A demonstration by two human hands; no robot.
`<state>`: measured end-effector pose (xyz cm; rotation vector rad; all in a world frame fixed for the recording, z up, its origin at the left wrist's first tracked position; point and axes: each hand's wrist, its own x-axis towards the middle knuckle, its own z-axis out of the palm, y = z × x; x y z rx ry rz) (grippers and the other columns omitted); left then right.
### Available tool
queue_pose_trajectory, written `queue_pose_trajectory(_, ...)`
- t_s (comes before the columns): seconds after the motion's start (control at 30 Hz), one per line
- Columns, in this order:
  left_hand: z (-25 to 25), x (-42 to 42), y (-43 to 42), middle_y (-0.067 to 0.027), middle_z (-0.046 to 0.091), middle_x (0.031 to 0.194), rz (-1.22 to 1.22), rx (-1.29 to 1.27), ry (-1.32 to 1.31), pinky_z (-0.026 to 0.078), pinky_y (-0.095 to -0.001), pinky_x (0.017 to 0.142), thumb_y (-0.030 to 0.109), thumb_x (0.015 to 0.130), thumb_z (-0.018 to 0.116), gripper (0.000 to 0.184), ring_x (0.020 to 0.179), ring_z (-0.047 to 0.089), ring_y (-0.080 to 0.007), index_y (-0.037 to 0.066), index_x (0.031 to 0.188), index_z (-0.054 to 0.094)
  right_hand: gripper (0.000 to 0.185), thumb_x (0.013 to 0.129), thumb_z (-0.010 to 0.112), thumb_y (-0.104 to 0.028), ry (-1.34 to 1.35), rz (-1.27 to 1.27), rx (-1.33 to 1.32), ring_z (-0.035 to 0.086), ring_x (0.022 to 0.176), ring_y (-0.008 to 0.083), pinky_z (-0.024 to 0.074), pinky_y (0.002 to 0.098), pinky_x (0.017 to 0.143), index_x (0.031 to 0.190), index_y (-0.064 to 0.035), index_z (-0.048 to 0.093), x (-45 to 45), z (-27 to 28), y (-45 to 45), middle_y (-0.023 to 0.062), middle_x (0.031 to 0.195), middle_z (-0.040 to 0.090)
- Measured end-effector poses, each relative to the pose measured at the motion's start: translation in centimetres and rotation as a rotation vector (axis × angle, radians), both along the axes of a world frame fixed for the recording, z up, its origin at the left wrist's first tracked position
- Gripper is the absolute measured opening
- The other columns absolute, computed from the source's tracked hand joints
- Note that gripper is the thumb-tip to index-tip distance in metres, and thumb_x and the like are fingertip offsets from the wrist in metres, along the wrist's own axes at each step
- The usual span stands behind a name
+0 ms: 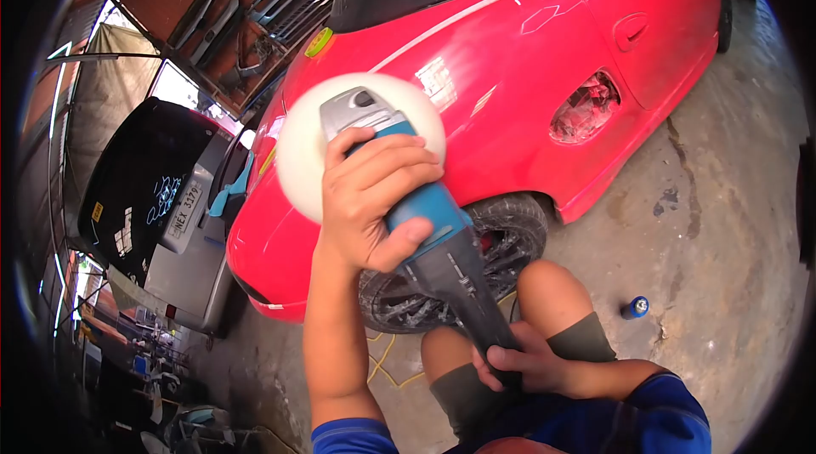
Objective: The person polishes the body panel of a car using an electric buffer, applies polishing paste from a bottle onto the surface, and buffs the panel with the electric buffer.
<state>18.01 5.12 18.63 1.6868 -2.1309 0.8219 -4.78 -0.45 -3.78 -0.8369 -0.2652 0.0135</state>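
A blue and black power polisher [438, 229] with a silver head reaches across the middle of the view. Its round white pad [297, 144] lies over the red car's rear side panel [501, 131]; whether it touches is hidden. My left hand [374, 199] is wrapped round the blue body just behind the head, fingers over the top. Lower down, my right hand [527, 360] grips the black rear end of the handle, close to my knees. Under the panel, the car's dark wheel [510, 233] is partly hidden by the polisher.
A yellow-green round object [319, 42] rests on the car. On the concrete floor [714, 284] stand a small blue can [636, 308] and a yellow cord [387, 369] near my legs. A silver vehicle [200, 258] with its hatch raised is at the left.
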Motion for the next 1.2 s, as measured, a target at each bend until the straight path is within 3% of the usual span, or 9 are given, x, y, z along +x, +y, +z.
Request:
queue_pose_trajectory(0.13,-0.2,0.7,1.8,-0.0085,0.078,0.100,0.059,-0.034,0.023,0.037,-0.0447,0.106,0.082,0.096,0.030,0.091,0.108,0.074,-0.0283,0.005,0.096,0.079,0.042,0.106,0.063,-0.043,-0.044,0.035,-0.006,0.062,0.071,0.0157,0.0482,0.0316,0.066,0.109,-0.0014,0.063,0.9,0.7,0.0,0.0089,0.078,0.064)
queue_pose_trajectory(0.23,0.4,1.4,1.5,-0.0072,0.077,0.100,0.008,-0.053,0.040,0.039,-0.0439,0.100,0.078,0.094,0.045,0.077,0.102,0.075,-0.0273,0.008,0.098,0.078,0.029,0.111,0.057,-0.031,-0.007,0.018,0.024,0.055,0.066,0.0092,0.0441,0.0285,0.062,0.102,-0.0032,0.059,0.7,2.2,-0.3,0.0020,0.073,0.060)
queue_pose_trajectory(0.33,1.1,2.0,-0.1,-0.0076,0.078,0.101,0.000,-0.061,0.042,0.038,-0.0442,0.101,0.077,0.097,0.041,0.079,0.103,0.075,-0.0285,0.008,0.098,0.078,0.039,0.108,0.060,-0.040,-0.002,-0.006,-0.052,0.060,0.069,0.0154,0.0483,0.0309,0.066,0.115,-0.0011,0.061,0.7,2.9,-1.5,0.0089,0.078,0.064)
queue_pose_trajectory(0.53,3.0,3.8,-4.6,-0.0098,0.078,0.103,-0.066,-0.114,0.122,0.037,-0.0448,0.103,0.074,0.102,0.029,0.084,0.110,0.073,-0.0292,0.006,0.098,0.078,0.045,0.107,0.058,-0.030,-0.018,-0.087,0.068,0.058,0.066,0.0132,0.0456,0.0282,0.063,0.139,-0.0001,0.050,0.9,7.2,-5.1,0.0103,0.079,0.064)
queue_pose_trajectory(0.63,4.5,5.2,-5.3,-0.0092,0.079,0.104,-0.099,-0.108,0.146,0.036,-0.0450,0.107,0.067,0.104,0.033,0.076,0.111,0.073,-0.0288,0.005,0.098,0.078,0.047,0.105,0.058,-0.027,-0.055,-0.049,0.070,0.056,0.065,0.0123,0.0433,0.0277,0.060,0.143,0.0001,0.049,1.8,9.0,-5.5,0.0109,0.080,0.064)
queue_pose_trajectory(0.97,5.8,8.2,-2.0,-0.0109,0.079,0.103,-0.060,-0.167,0.153,0.038,-0.0446,0.108,0.058,0.107,0.034,0.071,0.112,0.072,-0.0298,0.002,0.099,0.078,0.044,0.104,0.062,-0.022,-0.060,-0.049,0.048,0.051,0.061,0.0089,0.0387,0.0258,0.055,0.140,0.0003,0.050,4.8,11.2,-3.9,0.0062,0.075,0.060)
queue_pose_trajectory(1.2,4.9,6.9,-5.0,-0.0100,0.079,0.103,-0.120,-0.151,0.180,0.035,-0.0442,0.110,0.056,0.106,0.038,0.066,0.113,0.072,-0.0291,0.003,0.098,0.078,0.042,0.104,0.063,-0.018,-0.076,-0.172,-0.039,0.051,0.062,0.0088,0.0393,0.0262,0.055,0.139,0.0000,0.051,3.3,10.7,-4.7,0.0048,0.075,0.058)
